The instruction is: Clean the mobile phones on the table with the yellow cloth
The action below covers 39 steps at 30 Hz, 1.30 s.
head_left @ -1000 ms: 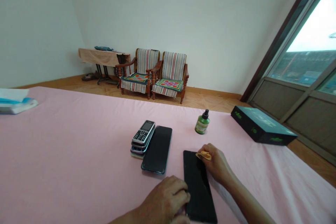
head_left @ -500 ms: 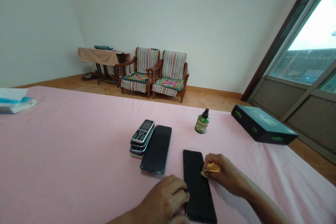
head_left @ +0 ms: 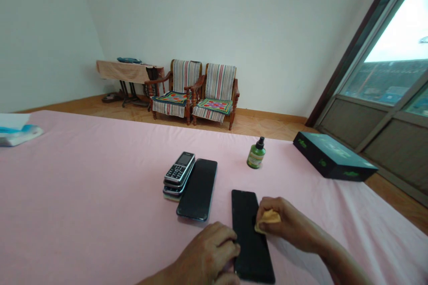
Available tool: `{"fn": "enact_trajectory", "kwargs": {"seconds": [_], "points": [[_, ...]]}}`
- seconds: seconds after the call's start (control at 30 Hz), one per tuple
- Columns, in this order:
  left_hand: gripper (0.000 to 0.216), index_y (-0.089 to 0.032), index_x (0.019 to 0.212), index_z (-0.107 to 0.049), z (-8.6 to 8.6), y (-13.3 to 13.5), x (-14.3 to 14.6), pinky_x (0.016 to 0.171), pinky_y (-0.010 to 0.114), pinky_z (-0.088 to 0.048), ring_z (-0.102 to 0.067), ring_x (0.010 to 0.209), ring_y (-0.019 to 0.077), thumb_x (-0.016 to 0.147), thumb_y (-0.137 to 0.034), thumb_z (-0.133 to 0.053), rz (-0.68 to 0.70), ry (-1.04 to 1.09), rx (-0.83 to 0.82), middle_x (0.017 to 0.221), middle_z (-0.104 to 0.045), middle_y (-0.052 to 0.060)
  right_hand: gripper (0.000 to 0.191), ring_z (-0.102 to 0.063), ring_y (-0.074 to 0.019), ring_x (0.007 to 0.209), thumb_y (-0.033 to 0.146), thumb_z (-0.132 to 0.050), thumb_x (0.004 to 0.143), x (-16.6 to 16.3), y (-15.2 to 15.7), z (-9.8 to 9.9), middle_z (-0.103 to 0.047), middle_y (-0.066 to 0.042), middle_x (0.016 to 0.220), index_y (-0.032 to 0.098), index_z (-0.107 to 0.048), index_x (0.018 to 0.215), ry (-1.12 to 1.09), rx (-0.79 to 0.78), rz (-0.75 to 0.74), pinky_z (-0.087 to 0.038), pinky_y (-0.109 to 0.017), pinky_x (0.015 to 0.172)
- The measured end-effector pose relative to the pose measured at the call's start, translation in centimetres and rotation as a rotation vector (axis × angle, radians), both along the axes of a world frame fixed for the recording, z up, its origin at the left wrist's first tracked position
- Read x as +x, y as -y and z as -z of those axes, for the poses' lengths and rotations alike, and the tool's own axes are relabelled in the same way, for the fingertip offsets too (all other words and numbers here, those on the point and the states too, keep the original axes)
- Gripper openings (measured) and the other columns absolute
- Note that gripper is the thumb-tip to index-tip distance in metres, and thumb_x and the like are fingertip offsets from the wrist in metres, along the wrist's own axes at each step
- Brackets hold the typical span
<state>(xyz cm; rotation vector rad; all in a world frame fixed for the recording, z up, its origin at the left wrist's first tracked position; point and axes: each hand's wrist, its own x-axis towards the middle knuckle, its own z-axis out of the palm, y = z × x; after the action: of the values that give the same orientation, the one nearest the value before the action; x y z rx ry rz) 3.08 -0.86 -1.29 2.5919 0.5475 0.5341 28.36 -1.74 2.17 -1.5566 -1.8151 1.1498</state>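
Note:
A black smartphone lies flat on the pink cloth, screen up. Curled fingers of my left hand press on its left edge and hold it in place. My right hand pinches a folded yellow cloth against the screen's right edge. Left of this phone lies a second dark smartphone, its screen also facing up. Beside that one is a stack of keypad phones, the top one silver and black. A green spray bottle with a black cap stands upright beyond the phones.
The pink cloth covers the broad surface before me. A flat black box with green marks sits at the right. A white and blue packet is at the far left. Two wooden chairs stand against the back wall.
My right hand has slid the yellow cloth slightly down the phone's right edge. My left hand stays on the phone's left edge. The whole view has shifted a little.

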Motion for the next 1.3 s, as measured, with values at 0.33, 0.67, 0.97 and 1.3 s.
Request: {"fn": "enact_trajectory", "kwargs": {"seconds": [0.33,0.67,0.97,1.3], "points": [[0.037,-0.018,0.102,-0.061,3.3,-0.3,0.4,0.079,0.033,-0.051,-0.06,0.092,0.0236,0.071,-0.025,-0.079,-0.008,0.115,0.087,0.108,-0.061,0.009,0.018,-0.057,-0.018,0.067,0.014,-0.049,0.08,-1.7,-3.2,4.6,-0.057,-0.004,0.072,0.017,-0.064,0.07,0.253,0.474,0.322,-0.039,-0.027,0.061],[0.035,-0.019,0.099,-0.06,3.7,-0.9,0.6,0.09,0.038,-0.05,-0.058,0.105,0.0273,0.073,-0.033,-0.079,0.024,0.135,0.126,0.118,-0.062,0.012,0.024,-0.053,-0.0159,0.066,-0.001,-0.047,0.076,-4.3,-4.9,4.6,-0.052,-0.002,0.073,0.017,-0.062,0.071,0.254,0.613,0.271,-0.035,-0.025,0.06],[0.032,-0.018,0.098,-0.061,3.6,-1.1,0.6,0.105,0.036,-0.043,-0.05,0.125,0.0286,0.077,-0.038,-0.075,0.053,0.118,0.083,0.125,-0.06,0.012,0.024,-0.055,-0.0148,0.071,-0.002,-0.051,0.078,-6.4,-5.6,4.1,-0.055,-0.002,0.079,0.016,-0.065,0.08,0.186,0.649,0.208,-0.04,-0.022,0.063],[0.036,-0.018,0.096,-0.06,3.9,-0.8,0.6,0.1,0.035,-0.048,-0.054,0.121,0.029,0.078,-0.044,-0.076,0.018,0.039,0.066,0.126,-0.058,0.013,0.026,-0.053,-0.0132,0.068,-0.003,-0.049,0.078,-7.5,-6.4,3.2,-0.054,-0.001,0.074,0.016,-0.065,0.072,0.29,0.548,0.122,-0.035,-0.022,0.061]]}}
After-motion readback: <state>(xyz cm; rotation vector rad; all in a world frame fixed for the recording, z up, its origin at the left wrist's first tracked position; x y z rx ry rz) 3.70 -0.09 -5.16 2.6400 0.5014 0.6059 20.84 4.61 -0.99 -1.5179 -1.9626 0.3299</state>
